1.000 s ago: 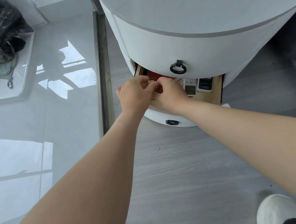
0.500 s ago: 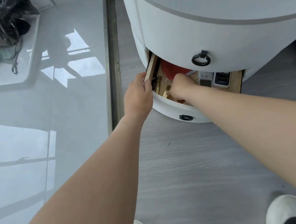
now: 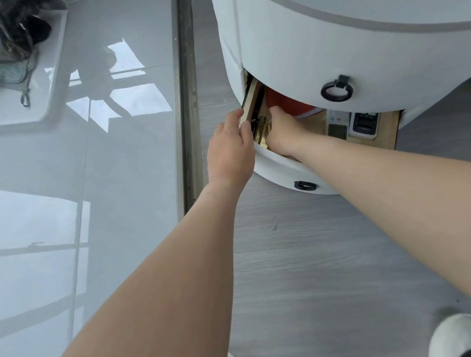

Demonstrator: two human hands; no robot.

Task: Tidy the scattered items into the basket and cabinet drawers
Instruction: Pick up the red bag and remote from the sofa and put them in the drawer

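A round white cabinet has its lower drawer pulled out, wooden inside. The drawer holds a red round object, two remote controls and a gold item at its left end. My left hand grips the drawer's left wooden side panel. Reaching down into the drawer beside the gold item is my right hand; its fingers are hidden, so what it holds cannot be seen. The upper drawer with a black ring handle is shut.
A metal floor strip divides glossy tiles on the left from grey wood floor. A white tray at far left carries a dark bag and a green pack. My white shoes show at the bottom edge.
My hands parted: the left one shifted onto the drawer's left side panel, and the right one dropped deeper into the drawer. The camera moved closer.
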